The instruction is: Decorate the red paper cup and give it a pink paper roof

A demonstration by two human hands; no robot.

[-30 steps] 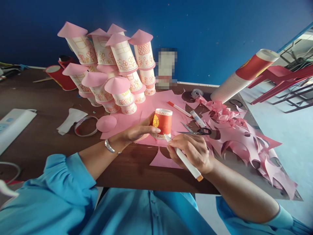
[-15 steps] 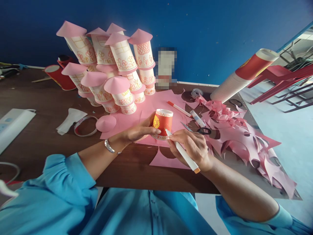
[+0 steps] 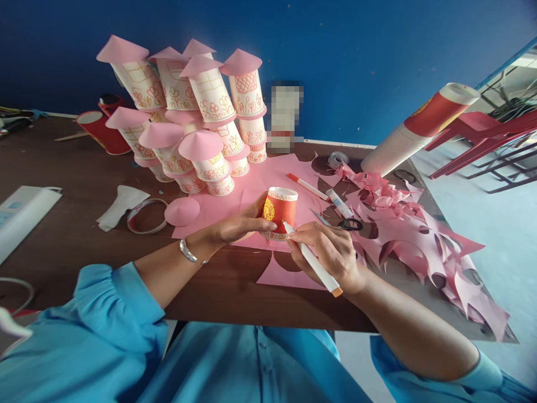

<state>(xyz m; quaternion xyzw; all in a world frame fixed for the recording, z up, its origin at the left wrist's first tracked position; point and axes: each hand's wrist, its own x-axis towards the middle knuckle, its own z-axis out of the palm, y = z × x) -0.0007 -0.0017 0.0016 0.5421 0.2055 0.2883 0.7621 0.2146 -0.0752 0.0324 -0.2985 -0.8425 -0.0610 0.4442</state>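
My left hand (image 3: 241,225) grips an upside-down red paper cup (image 3: 280,210) with a yellow emblem, standing on a pink paper sheet (image 3: 251,196). My right hand (image 3: 331,254) holds a white marker (image 3: 312,260) with an orange end cap. Its tip touches the lower right side of the cup. A silver bracelet (image 3: 187,251) is on my left wrist.
A pile of decorated cups with pink cone roofs (image 3: 193,117) rises behind. Another marker (image 3: 307,186), a glue stick (image 3: 339,202) and scissors (image 3: 342,224) lie right of the cup. Pink paper scraps (image 3: 419,240) spread right. A sleeve of stacked cups (image 3: 415,131) leans at back right. A tape ring (image 3: 146,215) lies left.
The marker tip rose from the cup's base rim to its lower side. The cup and my left hand stayed almost still.
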